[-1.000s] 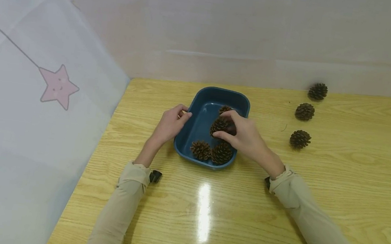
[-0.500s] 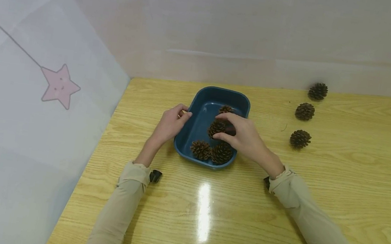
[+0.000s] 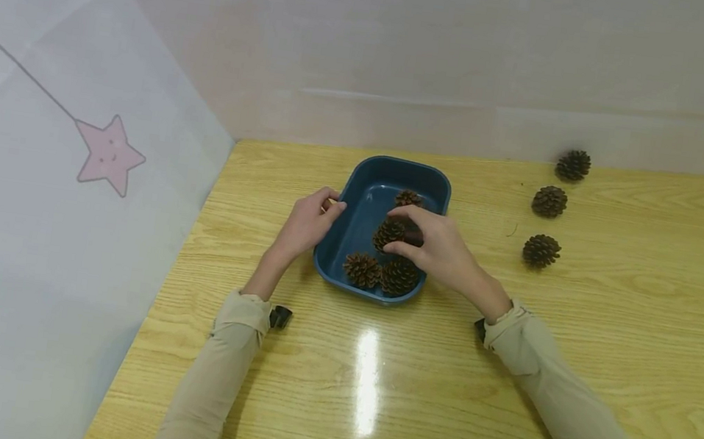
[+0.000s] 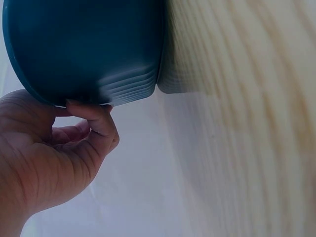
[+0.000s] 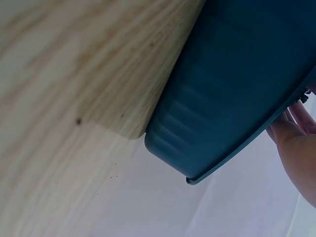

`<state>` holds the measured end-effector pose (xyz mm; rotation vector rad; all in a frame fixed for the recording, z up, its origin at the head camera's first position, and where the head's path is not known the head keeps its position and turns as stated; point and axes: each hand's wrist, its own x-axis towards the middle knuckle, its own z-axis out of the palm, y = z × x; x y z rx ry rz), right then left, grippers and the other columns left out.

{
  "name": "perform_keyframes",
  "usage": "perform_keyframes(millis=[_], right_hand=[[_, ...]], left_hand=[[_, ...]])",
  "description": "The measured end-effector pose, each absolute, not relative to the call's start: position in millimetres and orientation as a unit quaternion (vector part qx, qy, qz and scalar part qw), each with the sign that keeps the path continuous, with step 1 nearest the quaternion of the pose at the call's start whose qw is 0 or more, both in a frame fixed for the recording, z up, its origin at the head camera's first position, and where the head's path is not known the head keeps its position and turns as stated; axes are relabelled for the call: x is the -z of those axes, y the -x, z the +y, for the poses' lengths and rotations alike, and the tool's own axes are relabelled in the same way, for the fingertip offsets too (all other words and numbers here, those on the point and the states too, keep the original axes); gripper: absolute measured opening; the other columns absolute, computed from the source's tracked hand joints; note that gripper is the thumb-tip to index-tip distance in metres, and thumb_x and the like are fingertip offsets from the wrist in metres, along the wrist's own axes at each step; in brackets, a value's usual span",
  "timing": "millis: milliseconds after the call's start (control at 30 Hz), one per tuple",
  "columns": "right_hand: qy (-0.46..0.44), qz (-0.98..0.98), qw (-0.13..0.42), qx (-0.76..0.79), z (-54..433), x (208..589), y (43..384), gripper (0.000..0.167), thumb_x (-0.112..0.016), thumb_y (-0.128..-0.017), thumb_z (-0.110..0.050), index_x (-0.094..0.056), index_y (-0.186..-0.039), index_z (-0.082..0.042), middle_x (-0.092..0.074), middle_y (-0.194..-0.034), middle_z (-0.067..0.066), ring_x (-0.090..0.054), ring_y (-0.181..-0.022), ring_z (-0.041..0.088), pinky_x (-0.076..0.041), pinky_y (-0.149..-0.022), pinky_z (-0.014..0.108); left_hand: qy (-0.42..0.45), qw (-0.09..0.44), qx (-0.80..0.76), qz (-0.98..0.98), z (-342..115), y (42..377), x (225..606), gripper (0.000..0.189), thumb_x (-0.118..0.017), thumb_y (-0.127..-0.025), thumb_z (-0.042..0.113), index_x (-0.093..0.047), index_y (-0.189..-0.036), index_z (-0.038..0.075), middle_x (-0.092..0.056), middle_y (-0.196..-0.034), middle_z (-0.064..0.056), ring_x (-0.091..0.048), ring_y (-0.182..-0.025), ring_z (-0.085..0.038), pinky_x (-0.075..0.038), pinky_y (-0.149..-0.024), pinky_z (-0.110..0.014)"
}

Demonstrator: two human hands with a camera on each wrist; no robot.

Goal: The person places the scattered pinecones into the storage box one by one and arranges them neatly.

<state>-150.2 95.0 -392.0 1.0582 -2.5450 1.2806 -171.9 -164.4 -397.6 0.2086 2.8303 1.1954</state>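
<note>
In the head view a dark blue plastic basin (image 3: 359,219) stands on the table. My left hand (image 3: 310,223) is at its left rim. The left wrist view shows the thumb and curled fingers of that hand (image 4: 64,143) pinching the rim of the basin (image 4: 89,54). Over the inside of the basin, my right hand (image 3: 436,242) holds a brown pine cone (image 3: 385,236) between thumb and fingers. Two pine cones lie at the near end, a left one (image 3: 361,270) and a right one (image 3: 399,278). Another pine cone (image 3: 408,198) shows beyond my right hand.
Three more pine cones lie in a rough line to the right of the basin: a near one (image 3: 541,251), a middle one (image 3: 549,201) and a far one (image 3: 573,165) by the wall covering (image 3: 413,57). The wooden table (image 3: 435,401) reaches toward me.
My right hand has shifted the pine cone slightly left inside the basin, mostly in the first half second. The left hand stays at the rim.
</note>
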Motion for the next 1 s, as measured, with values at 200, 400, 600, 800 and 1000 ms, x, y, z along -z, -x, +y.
perform_keyframes(millis=[200, 400, 600, 800, 1000], right_hand=[[-0.348, -0.841, 0.030, -0.414, 94.1, 391.3, 149.6, 0.048, -0.085, -0.087, -0.011, -0.064, -0.128, 0.004, -0.069, -0.122, 0.020, -0.071, -0.106, 0.032, -0.059, -0.086, 0.040], [-0.343, -0.847, 0.005, -0.405, 93.6, 392.2, 149.2, 0.046, -0.084, -0.089, -0.012, -0.063, -0.128, 0.002, -0.069, -0.120, 0.018, -0.071, -0.106, 0.030, -0.058, -0.088, 0.039], [-0.349, -0.849, -0.038, -0.395, 93.5, 393.8, 149.9, 0.034, -0.079, -0.093, -0.010, -0.067, -0.123, 0.001, -0.070, -0.118, 0.016, -0.070, -0.108, 0.030, -0.056, -0.092, 0.041], [-0.352, -0.844, -0.029, -0.403, 94.0, 394.4, 149.8, 0.024, -0.075, -0.096, -0.009, -0.071, -0.117, 0.001, -0.072, -0.111, 0.015, -0.072, -0.101, 0.028, -0.058, -0.087, 0.039], [-0.339, -0.841, 0.012, -0.422, 101.0, 390.0, 152.5, 0.017, -0.073, -0.098, -0.007, -0.071, -0.113, 0.001, -0.073, -0.104, 0.012, -0.072, -0.092, 0.023, -0.057, -0.080, 0.037]], left_hand=[[-0.069, 0.032, -0.386, 0.919, -163.3, 172.5, 397.2, 0.035, -0.054, -0.110, 0.023, -0.062, -0.133, -0.002, -0.062, -0.096, -0.015, -0.054, -0.073, -0.026, -0.043, -0.065, -0.036], [-0.072, 0.036, -0.385, 0.919, -163.6, 172.5, 397.3, 0.035, -0.053, -0.110, 0.023, -0.061, -0.134, -0.002, -0.061, -0.096, -0.015, -0.052, -0.070, -0.024, -0.043, -0.063, -0.035], [-0.074, 0.033, -0.386, 0.919, -163.4, 173.2, 398.4, 0.035, -0.053, -0.110, 0.023, -0.062, -0.134, -0.002, -0.060, -0.095, -0.015, -0.052, -0.069, -0.024, -0.042, -0.062, -0.035], [-0.075, 0.035, -0.387, 0.918, -163.3, 173.1, 398.7, 0.034, -0.053, -0.110, 0.023, -0.062, -0.133, -0.001, -0.060, -0.095, -0.014, -0.052, -0.070, -0.024, -0.042, -0.063, -0.035], [-0.075, 0.036, -0.389, 0.918, -163.1, 173.4, 398.8, 0.035, -0.053, -0.110, 0.023, -0.061, -0.134, -0.001, -0.060, -0.095, -0.014, -0.051, -0.069, -0.023, -0.041, -0.062, -0.035]])
